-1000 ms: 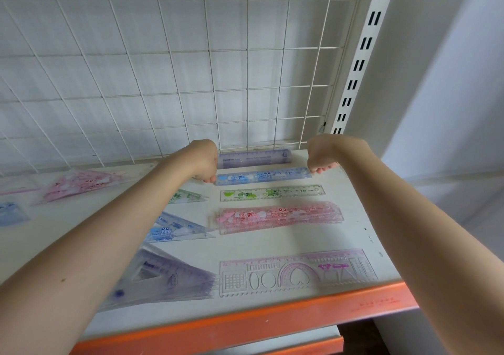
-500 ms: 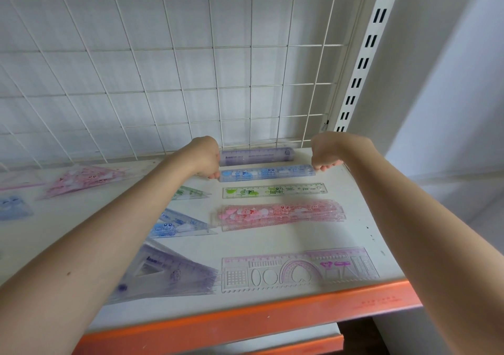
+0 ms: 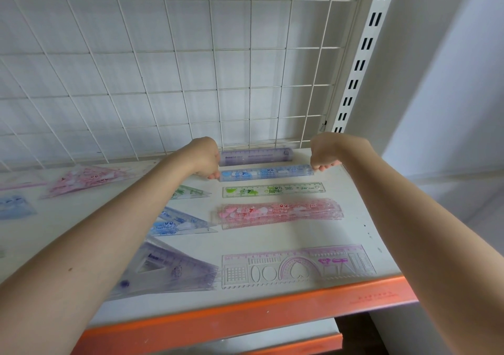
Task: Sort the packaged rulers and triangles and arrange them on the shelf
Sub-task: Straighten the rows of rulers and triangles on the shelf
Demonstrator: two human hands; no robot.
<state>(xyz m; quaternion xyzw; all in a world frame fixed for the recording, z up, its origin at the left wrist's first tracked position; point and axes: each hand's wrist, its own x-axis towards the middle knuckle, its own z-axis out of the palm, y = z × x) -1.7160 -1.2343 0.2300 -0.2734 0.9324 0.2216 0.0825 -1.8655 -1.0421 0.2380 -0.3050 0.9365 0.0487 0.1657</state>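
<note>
Blue ruler (image 3: pixel 266 172) lies mid-frame on the shelf (image 3: pixel 272 238); my left hand (image 3: pixel 205 158) and right hand (image 3: pixel 324 152), fingers curled, pinch its two ends

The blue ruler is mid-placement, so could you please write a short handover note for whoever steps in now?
Left hand and right hand: each grips one end of the blue ruler on the shelf.
Done: rulers lie in a right-hand column, purple ruler at the back, then blue, green ruler, pink rulers, stencil ruler in front. Triangles lie to their left.
Left: square the blue ruler, let go; far-left triangles look loosely placed.
</note>
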